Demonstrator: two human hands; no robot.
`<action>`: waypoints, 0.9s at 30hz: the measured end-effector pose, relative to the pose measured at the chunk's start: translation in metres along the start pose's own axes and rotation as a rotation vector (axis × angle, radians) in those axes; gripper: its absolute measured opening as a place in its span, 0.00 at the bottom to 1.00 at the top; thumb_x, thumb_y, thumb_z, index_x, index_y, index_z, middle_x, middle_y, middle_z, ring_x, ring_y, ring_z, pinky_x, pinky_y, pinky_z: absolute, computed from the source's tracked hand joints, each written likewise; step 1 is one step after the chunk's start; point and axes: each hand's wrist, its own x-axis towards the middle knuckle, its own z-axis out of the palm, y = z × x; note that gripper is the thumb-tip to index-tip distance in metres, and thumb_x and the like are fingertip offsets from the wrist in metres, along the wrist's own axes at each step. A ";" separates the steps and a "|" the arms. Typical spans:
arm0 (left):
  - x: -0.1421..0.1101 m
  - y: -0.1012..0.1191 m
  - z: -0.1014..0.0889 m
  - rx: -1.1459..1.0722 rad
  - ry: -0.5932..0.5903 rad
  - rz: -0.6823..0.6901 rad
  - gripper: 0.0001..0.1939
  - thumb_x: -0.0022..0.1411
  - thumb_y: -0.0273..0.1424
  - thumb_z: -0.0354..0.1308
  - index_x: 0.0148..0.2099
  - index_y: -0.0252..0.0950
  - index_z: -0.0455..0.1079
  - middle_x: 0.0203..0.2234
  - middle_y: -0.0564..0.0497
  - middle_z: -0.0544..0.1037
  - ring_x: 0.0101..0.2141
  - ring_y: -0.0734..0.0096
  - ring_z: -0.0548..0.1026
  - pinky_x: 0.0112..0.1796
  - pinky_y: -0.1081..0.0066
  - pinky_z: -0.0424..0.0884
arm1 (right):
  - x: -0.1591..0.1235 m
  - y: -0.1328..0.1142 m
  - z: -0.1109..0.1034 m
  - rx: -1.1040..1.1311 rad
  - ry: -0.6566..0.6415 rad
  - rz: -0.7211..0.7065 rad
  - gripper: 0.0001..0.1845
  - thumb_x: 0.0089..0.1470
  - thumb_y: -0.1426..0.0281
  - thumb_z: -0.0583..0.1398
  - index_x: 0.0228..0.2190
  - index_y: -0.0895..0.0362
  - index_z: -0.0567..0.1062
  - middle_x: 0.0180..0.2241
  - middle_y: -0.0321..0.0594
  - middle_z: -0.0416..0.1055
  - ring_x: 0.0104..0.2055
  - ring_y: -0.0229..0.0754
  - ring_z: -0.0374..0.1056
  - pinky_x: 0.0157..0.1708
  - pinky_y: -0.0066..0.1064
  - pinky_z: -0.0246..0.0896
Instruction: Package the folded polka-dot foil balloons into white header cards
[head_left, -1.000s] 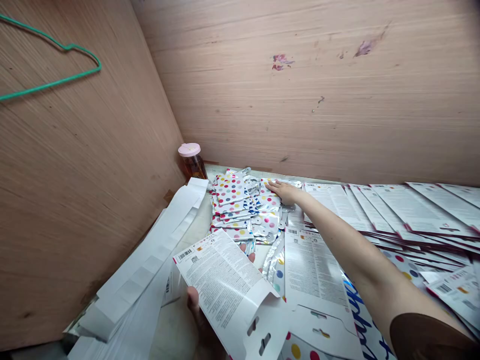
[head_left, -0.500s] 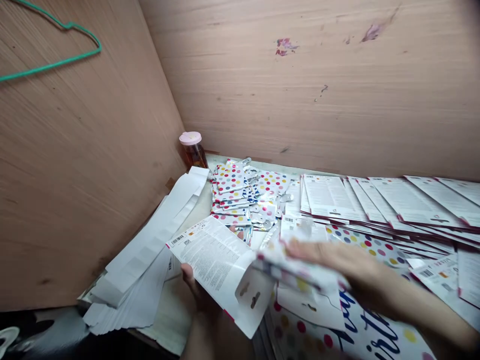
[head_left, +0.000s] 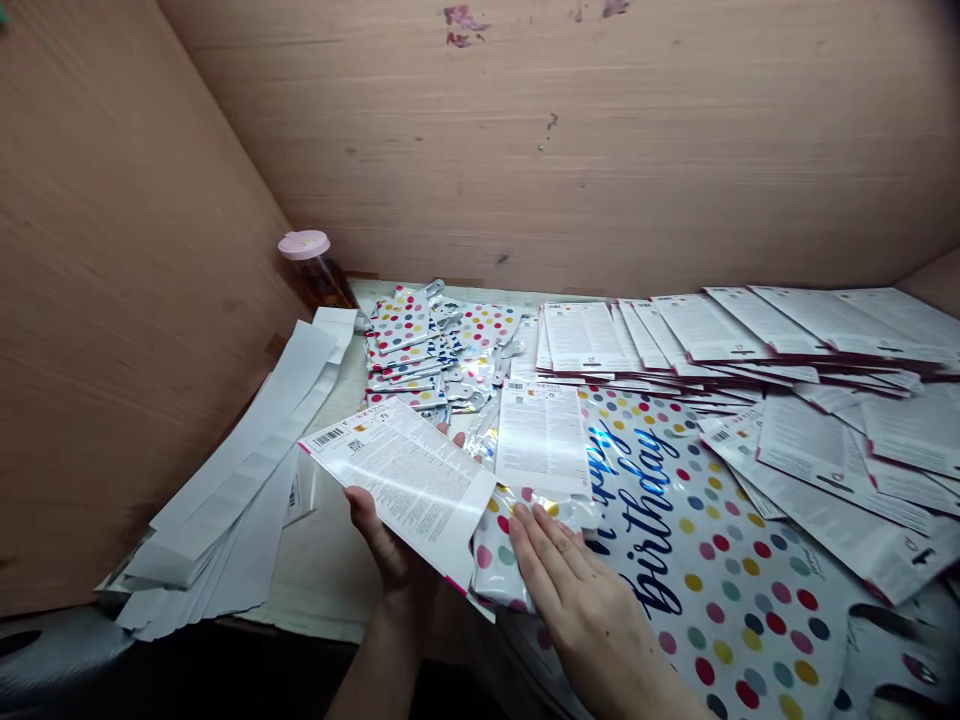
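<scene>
My left hand (head_left: pixel 390 550) grips a white printed card sleeve (head_left: pixel 409 485) along its sides, thumb on the near edge and fingertips showing at the far edge. The sleeve tilts, with its open end to the right. At that open end lies a folded polka-dot foil balloon (head_left: pixel 495 550), partly at the sleeve's mouth. My right hand (head_left: pixel 592 605) has its fingers together on top of the balloon; its thumb is hidden. Beneath and to the right, a large flat foil balloon (head_left: pixel 720 560) reads "happy birthday". Another card sleeve (head_left: pixel 544 435) lies just behind the folded one.
Folded dotted balloons (head_left: pixel 405 340) are piled at the back. Rows of printed sleeves (head_left: pixel 705 325) lie along the back right, with more loose sleeves (head_left: pixel 832 470) nearer. White paper strips (head_left: pixel 232 470) stack at left. A pink-lidded jar (head_left: pixel 319 270) stands in the corner by wooden walls.
My right hand has brought the folded balloon left and down to the sleeve's open end. The flap with the hanging hole no longer shows there. The camera view has shifted right and down.
</scene>
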 end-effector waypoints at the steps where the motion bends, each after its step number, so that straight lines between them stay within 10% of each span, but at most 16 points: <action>1: -0.002 -0.002 0.005 -0.001 0.005 0.004 0.42 0.55 0.63 0.50 0.64 0.42 0.64 0.56 0.44 0.73 0.60 0.45 0.65 0.56 0.53 0.67 | -0.003 0.001 -0.002 -0.015 -0.011 0.006 0.29 0.54 0.84 0.46 0.55 0.68 0.70 0.58 0.54 0.65 0.58 0.55 0.66 0.48 0.42 0.73; 11: -0.034 -0.034 0.024 0.081 -0.025 -0.006 0.39 0.52 0.58 0.60 0.60 0.41 0.68 0.53 0.44 0.75 0.57 0.44 0.68 0.54 0.54 0.69 | -0.020 -0.006 -0.007 0.008 -0.041 0.127 0.28 0.50 0.86 0.48 0.52 0.72 0.71 0.53 0.60 0.70 0.52 0.58 0.71 0.43 0.41 0.76; 21: -0.028 -0.033 0.032 0.027 0.075 -0.212 0.39 0.55 0.60 0.52 0.59 0.37 0.68 0.44 0.40 0.79 0.50 0.40 0.74 0.47 0.48 0.73 | -0.055 0.013 -0.027 0.639 0.263 0.138 0.27 0.54 0.86 0.51 0.54 0.66 0.67 0.54 0.53 0.69 0.61 0.51 0.61 0.58 0.47 0.63; 27: -0.029 -0.037 0.035 0.040 0.074 -0.197 0.40 0.55 0.60 0.53 0.60 0.38 0.67 0.45 0.39 0.78 0.50 0.40 0.75 0.46 0.48 0.74 | -0.061 0.016 -0.037 0.565 0.531 0.171 0.18 0.50 0.83 0.63 0.43 0.59 0.72 0.48 0.47 0.67 0.55 0.51 0.62 0.56 0.51 0.63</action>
